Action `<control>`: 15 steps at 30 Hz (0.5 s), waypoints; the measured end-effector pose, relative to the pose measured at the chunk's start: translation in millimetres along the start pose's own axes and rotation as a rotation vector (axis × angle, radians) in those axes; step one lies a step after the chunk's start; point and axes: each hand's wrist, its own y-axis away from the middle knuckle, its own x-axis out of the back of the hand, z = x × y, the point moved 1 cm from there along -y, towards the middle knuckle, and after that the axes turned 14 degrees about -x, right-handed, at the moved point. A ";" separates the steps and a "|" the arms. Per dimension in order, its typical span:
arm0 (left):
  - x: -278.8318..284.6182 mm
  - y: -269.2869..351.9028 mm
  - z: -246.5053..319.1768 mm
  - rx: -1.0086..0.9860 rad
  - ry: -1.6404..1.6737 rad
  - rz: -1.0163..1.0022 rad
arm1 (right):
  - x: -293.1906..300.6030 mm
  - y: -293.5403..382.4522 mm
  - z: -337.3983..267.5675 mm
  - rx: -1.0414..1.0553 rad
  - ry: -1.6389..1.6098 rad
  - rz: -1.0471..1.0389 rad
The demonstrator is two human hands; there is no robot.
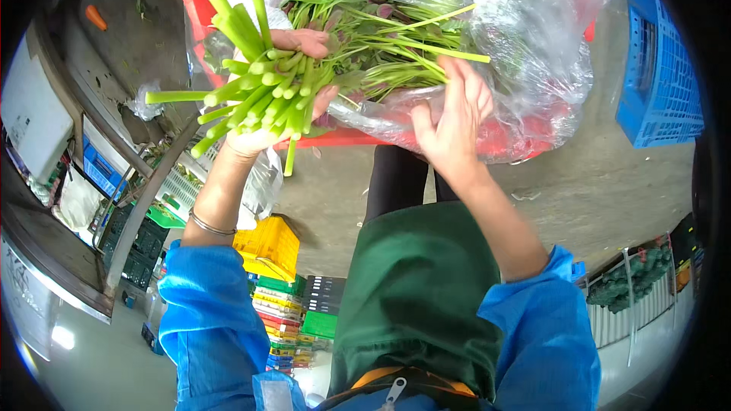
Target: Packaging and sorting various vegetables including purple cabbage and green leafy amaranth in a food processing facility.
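Observation:
My left hand (257, 131) is closed around a thick bunch of green leafy-vegetable stems (274, 91), their cut ends fanned towards me and to the left. To the right, my right hand (457, 117) is at the near edge of a red crate (348, 138), fingers curved and apart. Its fingertips touch or nearly touch the loose stems (411, 48); whether it grips any cannot be made out. More greens with some purplish leaves (388, 11) lie in the crate on a clear plastic liner (525, 28), which is folded over the rim.
A blue plastic crate (657, 80) stands at the right. On the floor lie a carrot (96, 17) and a plastic scrap (147, 103). A metal-framed table (143, 200) borders the left. Nearer me are a yellow crate (265, 245) and stacked coloured crates (280, 319).

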 end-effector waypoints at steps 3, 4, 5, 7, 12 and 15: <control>2.8 0.8 -2.0 -0.011 0.002 -0.013 | 5.6 28.6 -13.2 0.277 -0.256 -0.437; 1.9 2.0 -1.4 -0.009 0.038 0.030 | 0.9 25.0 -21.6 0.276 -0.252 -0.439; 2.2 3.0 0.1 -0.007 0.040 0.032 | -6.8 14.6 -34.4 0.385 -0.059 -0.316; 8.2 5.6 7.8 0.006 0.011 0.018 | -25.8 -12.6 -44.2 0.349 0.280 -0.280; 22.6 22.4 13.8 -0.139 -0.100 -0.082 | -92.0 -57.0 19.0 0.399 0.632 -0.223; 23.2 32.8 32.4 -0.127 -0.002 0.131 | -100.5 -66.7 20.6 0.343 0.685 -0.406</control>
